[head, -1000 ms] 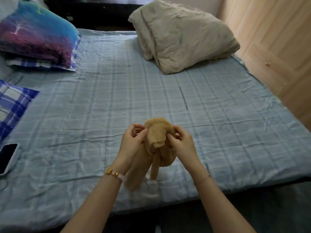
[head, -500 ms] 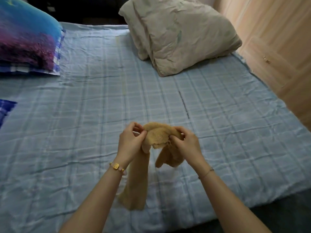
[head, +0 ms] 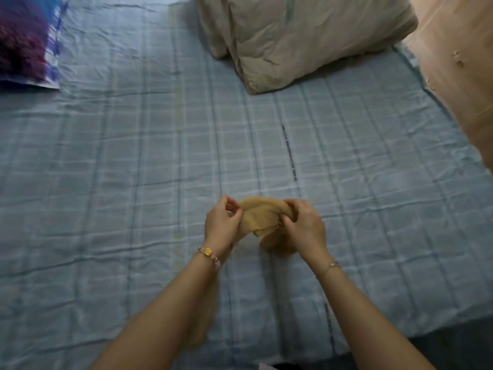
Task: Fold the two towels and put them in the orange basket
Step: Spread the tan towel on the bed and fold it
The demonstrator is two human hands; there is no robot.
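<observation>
Bunched tan towel (head: 260, 216) (fluffy), held aloft

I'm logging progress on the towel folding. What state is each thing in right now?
tan towel: bunched, not folded, held over the sheet
left hand: pinches the towel
right hand: grips the towel
checked sheet: spread flat, creased
beige quilt: folded, lying on the sheet
orange basket: out of view

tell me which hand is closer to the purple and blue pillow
Left. The purple and blue pillow lies far back and left of the left hand; the right hand is farther still, across the tan fluffy towel both hold.
</observation>
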